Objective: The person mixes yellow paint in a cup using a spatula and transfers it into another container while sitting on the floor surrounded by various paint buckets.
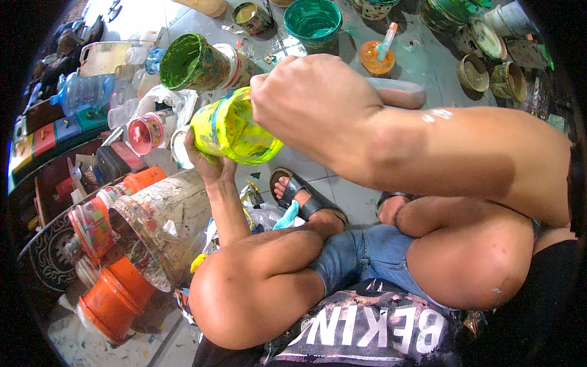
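The fisheye view (head-worn) looks down, close above the hands (315,92).

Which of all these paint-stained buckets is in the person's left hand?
The bright yellow, round, paint-smeared bucket, tilted in the bare left hand. Its yellow colour sets it apart; the open, teal-green, round bucket near the top edge is not held.

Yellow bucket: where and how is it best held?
The yellow bucket is probably best cupped from the left, around its outer wall near the base, where the left hand is: it is tilted, open mouth facing right and toward you.
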Demonstrator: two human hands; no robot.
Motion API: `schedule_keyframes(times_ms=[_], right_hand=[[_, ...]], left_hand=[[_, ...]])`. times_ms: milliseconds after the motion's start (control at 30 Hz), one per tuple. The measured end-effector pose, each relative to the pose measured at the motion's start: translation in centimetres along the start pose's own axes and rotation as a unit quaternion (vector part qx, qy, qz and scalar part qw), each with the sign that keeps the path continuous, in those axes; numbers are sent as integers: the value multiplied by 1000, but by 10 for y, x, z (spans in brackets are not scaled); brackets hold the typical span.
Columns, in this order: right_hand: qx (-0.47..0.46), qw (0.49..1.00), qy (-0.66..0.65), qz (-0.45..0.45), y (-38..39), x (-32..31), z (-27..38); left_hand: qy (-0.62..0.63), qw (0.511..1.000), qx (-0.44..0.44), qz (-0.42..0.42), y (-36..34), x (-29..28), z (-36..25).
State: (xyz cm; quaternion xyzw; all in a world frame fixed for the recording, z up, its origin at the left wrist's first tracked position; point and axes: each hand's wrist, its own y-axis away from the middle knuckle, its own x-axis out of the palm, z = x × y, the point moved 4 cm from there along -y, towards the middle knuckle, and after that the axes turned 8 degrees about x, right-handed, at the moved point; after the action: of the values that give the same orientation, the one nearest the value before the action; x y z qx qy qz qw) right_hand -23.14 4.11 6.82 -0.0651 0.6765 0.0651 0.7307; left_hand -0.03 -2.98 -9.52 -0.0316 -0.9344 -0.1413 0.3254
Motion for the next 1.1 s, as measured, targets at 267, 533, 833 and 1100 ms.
schedule_keyframes(times_ms=[267, 533, 833, 1100], right_hand=[[-21, 972, -40, 232, -35, 25, 1], [-54, 941, -108, 317, -41, 43, -13], [-16, 850, -283, 443, -25, 83, -25], [58, 629, -561, 535, 31, 138, -13]], left_hand=[[27, 1000, 15, 4, 0, -25, 1], [-27, 996, 75, 33, 3, -18, -6], [-54, 990, 96, 87, 1, -7, -11], [-20, 993, 85, 80, -1, 2, -8]])
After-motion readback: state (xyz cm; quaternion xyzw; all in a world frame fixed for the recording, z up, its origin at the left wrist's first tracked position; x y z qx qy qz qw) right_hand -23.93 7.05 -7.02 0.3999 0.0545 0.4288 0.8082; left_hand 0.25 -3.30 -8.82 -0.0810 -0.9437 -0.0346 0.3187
